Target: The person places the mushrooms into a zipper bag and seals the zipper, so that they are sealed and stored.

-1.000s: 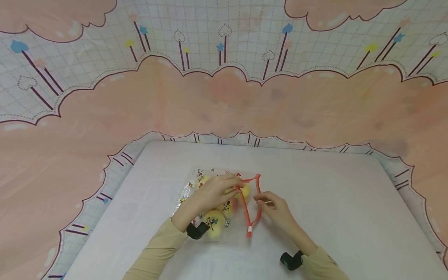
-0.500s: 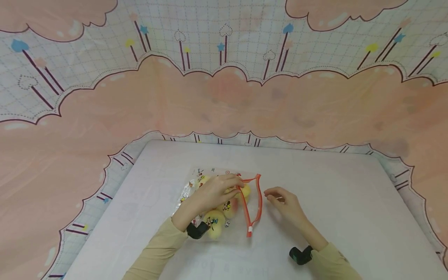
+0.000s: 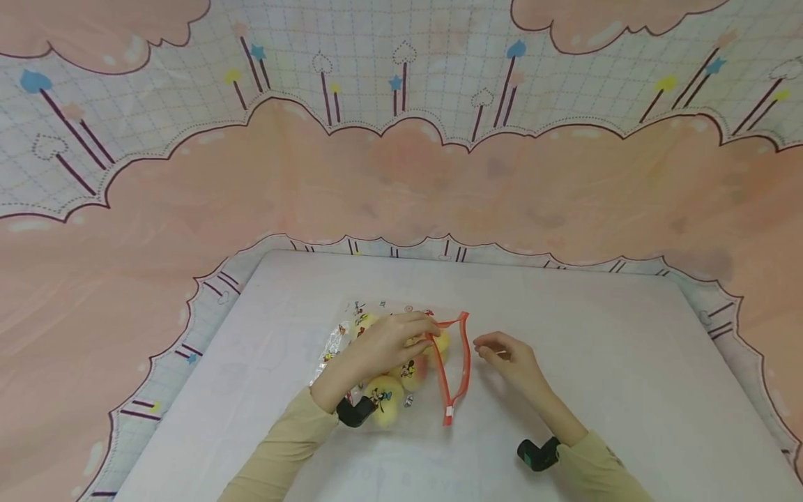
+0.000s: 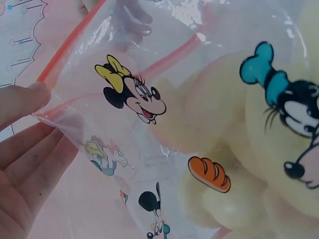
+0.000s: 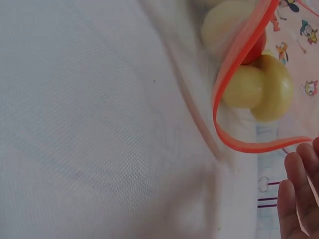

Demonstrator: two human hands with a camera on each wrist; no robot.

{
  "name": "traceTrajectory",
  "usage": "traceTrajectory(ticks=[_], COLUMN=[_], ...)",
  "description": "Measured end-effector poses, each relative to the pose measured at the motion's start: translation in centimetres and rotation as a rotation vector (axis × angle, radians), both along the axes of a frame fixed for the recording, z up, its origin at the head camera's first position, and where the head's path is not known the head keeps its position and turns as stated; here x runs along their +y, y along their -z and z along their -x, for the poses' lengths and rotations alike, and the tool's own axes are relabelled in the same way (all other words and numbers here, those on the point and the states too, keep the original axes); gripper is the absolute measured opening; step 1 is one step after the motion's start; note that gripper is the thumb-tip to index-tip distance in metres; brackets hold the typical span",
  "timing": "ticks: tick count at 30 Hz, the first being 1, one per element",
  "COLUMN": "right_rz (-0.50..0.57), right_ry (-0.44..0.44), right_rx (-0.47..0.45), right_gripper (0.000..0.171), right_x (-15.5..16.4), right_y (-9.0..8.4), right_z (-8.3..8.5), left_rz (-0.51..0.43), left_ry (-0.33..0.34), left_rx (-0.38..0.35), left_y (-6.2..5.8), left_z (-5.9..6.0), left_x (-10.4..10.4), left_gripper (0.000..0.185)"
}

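Head view, one: worn on the person's head, facing forward and down, farthest of the three; takes in white table (image 3: 583, 335), cloth backdrop (image 3: 401, 188), left hand (image 3: 384, 345) and right hand (image 3: 513, 362). Left wrist view, one: very near, facing the clear printed bag (image 4: 135, 97), whose film fills most of the frame; left hand at left edge. Right wrist view, one: close over the table, rolled so its edge runs upright; right hand at lower right. Common to all: bag and red rim (image 3: 467, 362).
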State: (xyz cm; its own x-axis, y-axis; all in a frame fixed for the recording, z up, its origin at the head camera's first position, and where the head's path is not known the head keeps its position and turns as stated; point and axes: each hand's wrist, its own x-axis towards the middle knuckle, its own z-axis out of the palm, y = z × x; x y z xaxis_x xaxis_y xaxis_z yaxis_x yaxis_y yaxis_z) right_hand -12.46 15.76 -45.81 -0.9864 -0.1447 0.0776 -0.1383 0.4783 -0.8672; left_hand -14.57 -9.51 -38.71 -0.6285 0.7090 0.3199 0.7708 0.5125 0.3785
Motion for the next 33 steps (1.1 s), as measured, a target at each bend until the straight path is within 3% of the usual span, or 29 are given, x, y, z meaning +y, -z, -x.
traceTrajectory(ticks=[9, 18, 33], right_rz=[0.005, 0.007, 0.034], right_ry=[0.014, 0.014, 0.011], right_rx=[-0.030, -0.070, -0.086], right_gripper=[0.016, 0.016, 0.017], right_x=[0.0, 0.0, 0.4], right_y=[-0.1, 0.0, 0.3], right_z=[-0.4, -1.2, -2.5], left_rz=[0.065, 0.084, 0.116], left_ry=[-0.026, 0.008, -0.021], left_rx=[-0.043, -0.058, -0.129], left_y=[-0.1, 0.2, 0.5], left_z=[0.0, 0.1, -0.2], left_x=[0.5, 1.2, 1.7], left_gripper=[0.020, 0.022, 0.052])
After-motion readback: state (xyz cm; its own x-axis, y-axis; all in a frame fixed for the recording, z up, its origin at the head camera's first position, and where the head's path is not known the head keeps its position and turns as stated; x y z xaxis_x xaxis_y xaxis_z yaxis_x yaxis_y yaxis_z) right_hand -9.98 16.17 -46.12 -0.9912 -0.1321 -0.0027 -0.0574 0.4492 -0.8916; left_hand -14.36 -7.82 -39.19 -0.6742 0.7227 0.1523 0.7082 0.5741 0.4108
